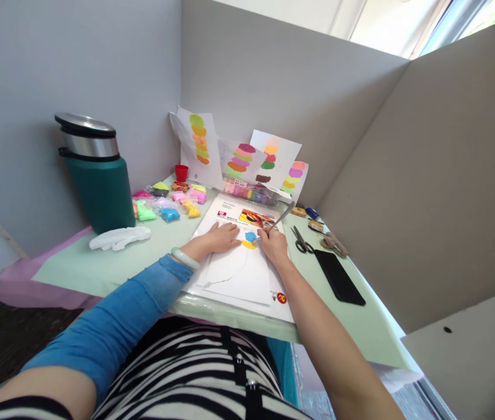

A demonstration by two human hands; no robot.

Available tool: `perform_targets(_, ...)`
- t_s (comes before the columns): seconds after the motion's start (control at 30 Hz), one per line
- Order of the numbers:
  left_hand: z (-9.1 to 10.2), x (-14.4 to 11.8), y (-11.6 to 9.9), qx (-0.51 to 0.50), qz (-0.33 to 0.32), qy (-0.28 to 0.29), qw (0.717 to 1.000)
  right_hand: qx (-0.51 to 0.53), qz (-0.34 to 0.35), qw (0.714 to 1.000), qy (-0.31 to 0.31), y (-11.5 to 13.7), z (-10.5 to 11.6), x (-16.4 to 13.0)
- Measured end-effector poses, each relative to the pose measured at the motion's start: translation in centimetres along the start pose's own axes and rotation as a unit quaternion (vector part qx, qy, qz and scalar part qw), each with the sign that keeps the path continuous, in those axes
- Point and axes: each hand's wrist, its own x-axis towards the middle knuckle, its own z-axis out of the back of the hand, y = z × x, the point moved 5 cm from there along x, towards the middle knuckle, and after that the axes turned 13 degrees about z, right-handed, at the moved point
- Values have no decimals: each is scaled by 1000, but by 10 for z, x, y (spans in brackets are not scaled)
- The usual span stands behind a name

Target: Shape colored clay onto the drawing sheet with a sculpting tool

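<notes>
My left hand (221, 238) lay flat, pinning sheet (239, 271). Right hand (274, 245) gripped metal tool (280, 219), pressing blue clay (251, 236) at sheet's 12 o'clock. Yellow patch (248, 245) laid; outline mostly unfilled.

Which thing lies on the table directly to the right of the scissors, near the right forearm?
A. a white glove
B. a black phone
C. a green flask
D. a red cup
B: the flat black phone lies on the table just right of and below the scissors, beside the right forearm, while the right hand holds a metal tool over the paper.
</notes>
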Motion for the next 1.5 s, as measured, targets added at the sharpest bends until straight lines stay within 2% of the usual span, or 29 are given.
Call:
perform_targets(0.4,2,-2,-2,2,-2,4,1000,-59,-23,998,18,-1,2,-1)
perform_targets(0.67,0,-1,-1,3,-2,3,1000,-18,-2,1000,14,-2,-1,0)
perform_targets(1.0,1,-1,-1,5,-5,7,1000,-47,-18,999,17,-1,2,0)
perform_targets(1.5,2,-2,-1,4,1,8,1000,-19,-9,1000,12,0,1,-1)
